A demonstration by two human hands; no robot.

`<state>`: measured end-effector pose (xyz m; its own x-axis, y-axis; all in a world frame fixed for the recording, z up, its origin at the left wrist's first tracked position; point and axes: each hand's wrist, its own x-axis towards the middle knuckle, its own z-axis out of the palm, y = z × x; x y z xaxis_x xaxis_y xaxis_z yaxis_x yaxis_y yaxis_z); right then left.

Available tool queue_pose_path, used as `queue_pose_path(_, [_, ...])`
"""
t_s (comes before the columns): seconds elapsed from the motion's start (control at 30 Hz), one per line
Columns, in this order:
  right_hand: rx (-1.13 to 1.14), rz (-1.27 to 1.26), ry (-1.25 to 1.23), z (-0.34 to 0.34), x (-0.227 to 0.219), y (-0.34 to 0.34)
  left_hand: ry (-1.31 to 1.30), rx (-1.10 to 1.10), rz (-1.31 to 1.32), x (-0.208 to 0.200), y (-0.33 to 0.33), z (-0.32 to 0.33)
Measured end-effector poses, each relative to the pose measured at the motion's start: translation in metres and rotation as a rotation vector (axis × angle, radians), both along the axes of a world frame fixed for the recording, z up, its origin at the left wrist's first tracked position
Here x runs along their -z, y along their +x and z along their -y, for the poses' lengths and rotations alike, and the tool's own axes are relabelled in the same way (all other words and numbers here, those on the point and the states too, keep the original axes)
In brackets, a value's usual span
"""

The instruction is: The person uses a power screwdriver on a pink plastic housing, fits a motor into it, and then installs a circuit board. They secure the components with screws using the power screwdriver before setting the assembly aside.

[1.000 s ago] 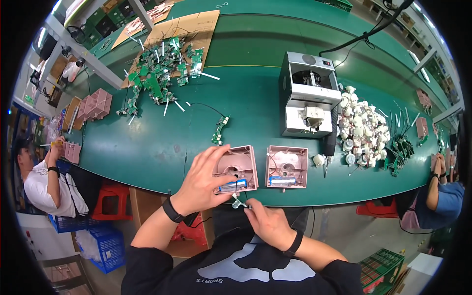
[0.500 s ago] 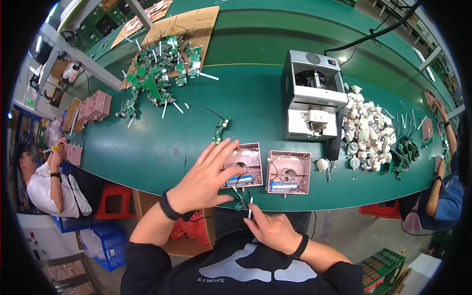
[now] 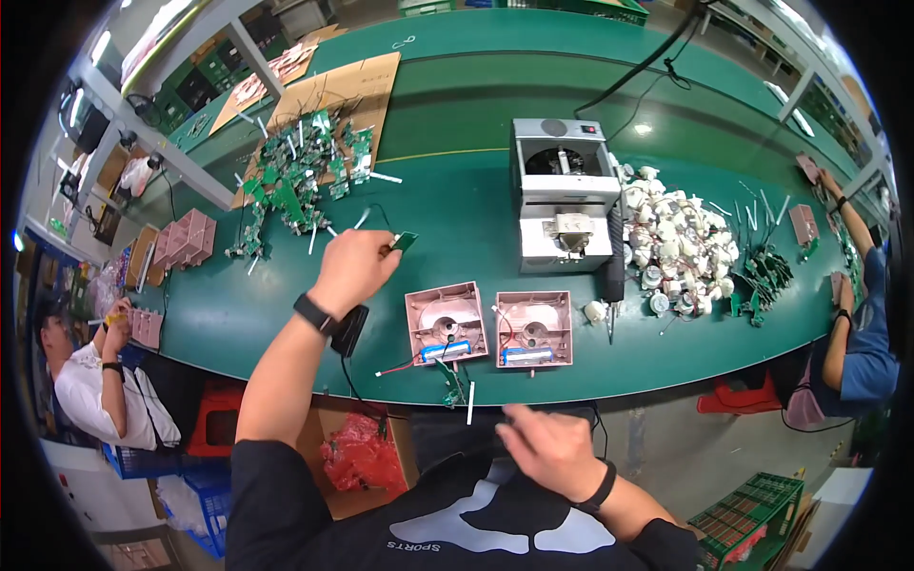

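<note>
My left hand (image 3: 357, 269) pinches a small green circuit board (image 3: 406, 241) above the table, with a thin dark wire trailing behind it. Below my right hand's old spot on the edge, a second circuit board (image 3: 451, 385) with a white strip (image 3: 470, 403) lies in front of the left pink housing (image 3: 410, 319). That housing holds a blue cylindrical battery (image 3: 453, 351). Beside it stands another pink housing (image 3: 567, 324), also with a blue battery (image 3: 526, 357). Off the table's front edge, my right hand (image 3: 557, 447) is empty, thumb and forefinger apart.
A heap of circuit boards (image 3: 295, 176) lies on cardboard at the far left. The grey machine (image 3: 566, 190) stands behind the housings, beside a pile of white parts (image 3: 681, 238). Co-workers sit at left (image 3: 105, 381) and right (image 3: 857, 333).
My left hand has moved from the left housing up and left and picked up the circuit board. My right hand has let go of the white strip and drawn back rightward.
</note>
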<state>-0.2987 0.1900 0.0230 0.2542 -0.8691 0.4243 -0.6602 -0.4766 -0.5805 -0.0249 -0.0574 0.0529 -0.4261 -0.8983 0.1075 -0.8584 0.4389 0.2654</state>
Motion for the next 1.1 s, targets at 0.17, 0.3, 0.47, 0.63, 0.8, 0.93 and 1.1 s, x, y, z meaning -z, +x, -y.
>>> queue_pose_path(0.17, [0.190,0.265,-0.024,0.027,-0.041,-0.022,0.177,0.222,-0.431,-0.068,-0.046,-0.090])
queue_pose_path(0.3, [-0.031,0.347,-0.045,0.043,-0.050,-0.020,0.195,0.441,-0.492,-0.059,-0.077,-0.149])
queue_pose_path(0.47, [-0.105,0.509,0.098,0.018,-0.021,-0.028,0.255,0.522,-0.445,-0.034,-0.093,-0.177])
queue_pose_path(0.63, [-0.062,0.502,0.093,-0.007,-0.015,-0.046,0.345,0.663,-0.467,-0.045,-0.090,-0.154])
queue_pose_path(0.8, [-0.171,0.539,0.132,-0.014,-0.027,-0.058,0.009,0.445,-0.223,-0.030,-0.101,-0.099])
queue_pose_path(0.93, [-0.388,0.494,0.066,-0.008,-0.028,-0.044,0.008,0.530,0.026,0.003,-0.115,-0.089])
queue_pose_path(1.1, [-0.534,0.457,-0.005,-0.001,-0.018,-0.030,0.157,0.599,-0.137,-0.002,-0.116,-0.087])
